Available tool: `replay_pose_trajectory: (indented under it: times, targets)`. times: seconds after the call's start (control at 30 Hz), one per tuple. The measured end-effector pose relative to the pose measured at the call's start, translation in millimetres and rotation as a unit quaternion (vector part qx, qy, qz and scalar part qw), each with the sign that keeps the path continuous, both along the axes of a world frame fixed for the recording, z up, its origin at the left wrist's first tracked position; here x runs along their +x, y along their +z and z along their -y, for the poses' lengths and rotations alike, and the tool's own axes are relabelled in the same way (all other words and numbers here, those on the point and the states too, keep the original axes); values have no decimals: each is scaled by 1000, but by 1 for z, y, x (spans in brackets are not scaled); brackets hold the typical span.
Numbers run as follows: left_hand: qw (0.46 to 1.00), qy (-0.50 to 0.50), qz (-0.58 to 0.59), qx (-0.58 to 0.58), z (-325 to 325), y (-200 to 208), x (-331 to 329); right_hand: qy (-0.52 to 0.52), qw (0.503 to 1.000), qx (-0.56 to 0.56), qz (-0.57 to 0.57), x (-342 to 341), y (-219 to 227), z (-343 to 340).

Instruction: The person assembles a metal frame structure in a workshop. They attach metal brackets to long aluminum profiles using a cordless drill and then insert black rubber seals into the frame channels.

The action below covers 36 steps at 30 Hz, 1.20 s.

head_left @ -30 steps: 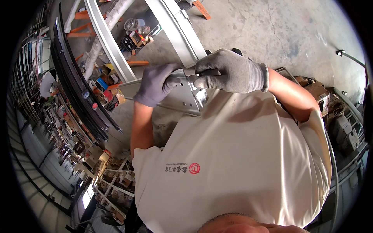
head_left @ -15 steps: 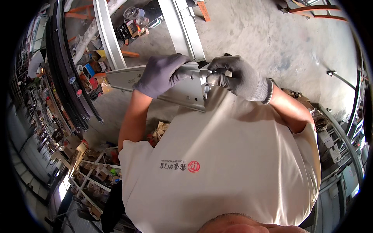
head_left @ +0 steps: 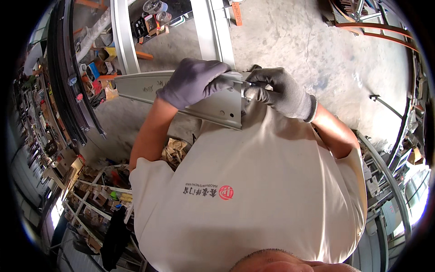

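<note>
My left hand [head_left: 192, 85], in a grey glove, is closed over the upper edge of a silver-grey metal profile [head_left: 213, 111] with a few holes near its right end. Handwritten marks show on the profile left of that hand. At the same end, my right hand [head_left: 285, 95], also gloved, pinches a small metal fitting [head_left: 248, 85] between thumb and fingers. Most of the fitting is hidden by the fingers and the profile's edge, so its exact kind does not show. The profile's right end sits close in front of my shirt.
Two long light metal profiles [head_left: 209, 31] [head_left: 124, 38] run away beyond the held piece. Dark bars [head_left: 68, 68] stand at the left, near boxes and loose goods. A cluttered rack [head_left: 97, 199] is at lower left. Orange-framed stands [head_left: 380, 28] are at far right.
The held profile has shifted slightly left in view. Less of the shiny fitting shows beyond its right end. Both hands keep their grip, and the surroundings have shifted a little in view.
</note>
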State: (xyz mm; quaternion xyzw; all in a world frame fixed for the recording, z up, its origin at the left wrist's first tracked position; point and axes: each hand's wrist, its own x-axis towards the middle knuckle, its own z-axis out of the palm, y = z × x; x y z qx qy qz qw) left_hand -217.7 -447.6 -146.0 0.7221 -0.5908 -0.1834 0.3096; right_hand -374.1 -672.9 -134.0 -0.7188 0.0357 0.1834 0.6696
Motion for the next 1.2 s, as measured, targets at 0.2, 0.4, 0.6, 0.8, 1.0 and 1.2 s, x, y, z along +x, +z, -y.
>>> replay_pose_trajectory:
  times: [0.2,0.4,0.6,0.8,1.0,1.2]
  targets:
    - [992,-20,-99,79,0,22,5,-42,998,30,36,-2,-14,-8]
    - [976,-28,-183,114,-7,15,7,-37,996,31,73,-4,-18,-13]
    - [964,-25,-238,119,-7,8,5,-3,998,-6,65,-5,-18,-8]
    - [955,-10,-266,132,-5,10,0,39,999,-4,-4,3,-5,-2]
    - [952,0,-278,130,-6,5,-4,37,999,26,-28,4,-6,-7]
    - [963,-38,-240,119,-4,11,-5,15,998,52,17,0,-12,-19]
